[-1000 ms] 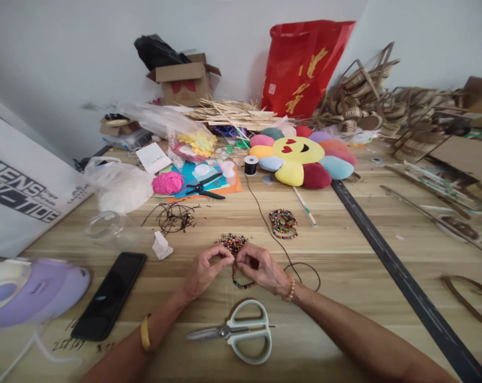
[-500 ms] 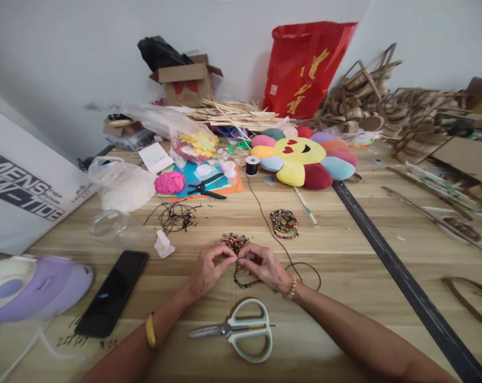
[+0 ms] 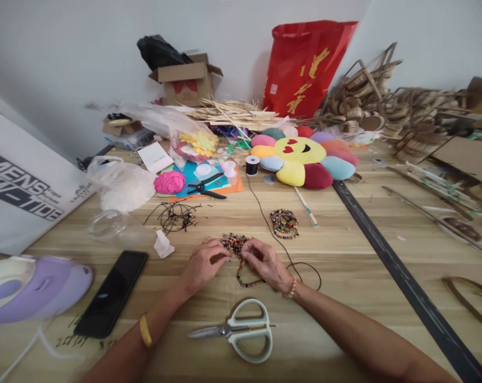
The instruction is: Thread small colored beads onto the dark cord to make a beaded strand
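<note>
Pinching bead strand [image 3: 246, 276], both hands [image 3: 203, 264] [image 3: 267, 261] beside bead pile [image 3: 233, 243]

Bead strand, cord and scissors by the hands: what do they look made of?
Bead strand: small multicoloured beads, wood or plastic; too small to tell. Black cord: thin, smooth thread running from a spool, finish unclear. Scissors: grey metal blades, pale matte handles, likely plastic.

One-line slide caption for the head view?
Both hands, left hand and right hand, work a bead string beside loose beads, above scissors.
</note>
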A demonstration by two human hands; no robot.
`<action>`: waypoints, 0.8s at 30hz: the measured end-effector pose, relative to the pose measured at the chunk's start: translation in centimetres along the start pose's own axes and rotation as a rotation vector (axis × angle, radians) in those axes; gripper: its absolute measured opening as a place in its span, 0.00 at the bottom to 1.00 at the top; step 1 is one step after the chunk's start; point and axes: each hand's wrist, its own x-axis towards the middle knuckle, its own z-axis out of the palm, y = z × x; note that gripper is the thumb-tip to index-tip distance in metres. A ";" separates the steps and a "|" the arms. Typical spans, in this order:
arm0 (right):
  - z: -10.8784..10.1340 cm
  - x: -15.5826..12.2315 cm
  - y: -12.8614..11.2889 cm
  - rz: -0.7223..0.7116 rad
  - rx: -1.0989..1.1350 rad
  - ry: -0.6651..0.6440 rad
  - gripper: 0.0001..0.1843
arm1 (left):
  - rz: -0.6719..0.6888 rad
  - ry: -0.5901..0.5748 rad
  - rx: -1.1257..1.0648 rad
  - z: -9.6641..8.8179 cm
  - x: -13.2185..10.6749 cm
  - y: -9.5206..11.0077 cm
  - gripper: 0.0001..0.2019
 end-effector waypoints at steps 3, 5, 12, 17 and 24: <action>0.0 0.0 -0.1 -0.005 -0.018 0.000 0.10 | 0.060 -0.067 0.085 0.3 -0.2 -0.2 0.07; 0.0 0.1 -0.2 0.000 -0.019 -0.002 0.10 | 0.092 -0.100 0.156 0.4 -0.3 -0.2 0.08; 0.0 0.0 -0.1 0.029 -0.004 0.002 0.10 | 0.145 -0.145 0.301 0.5 -0.4 -0.5 0.10; 0.1 0.1 0.4 0.075 0.085 0.002 0.12 | 0.145 -0.118 0.307 0.9 -0.6 -0.6 0.09; 0.1 0.1 0.6 0.113 0.126 0.015 0.14 | 0.138 -0.115 0.310 0.9 -0.6 -0.4 0.10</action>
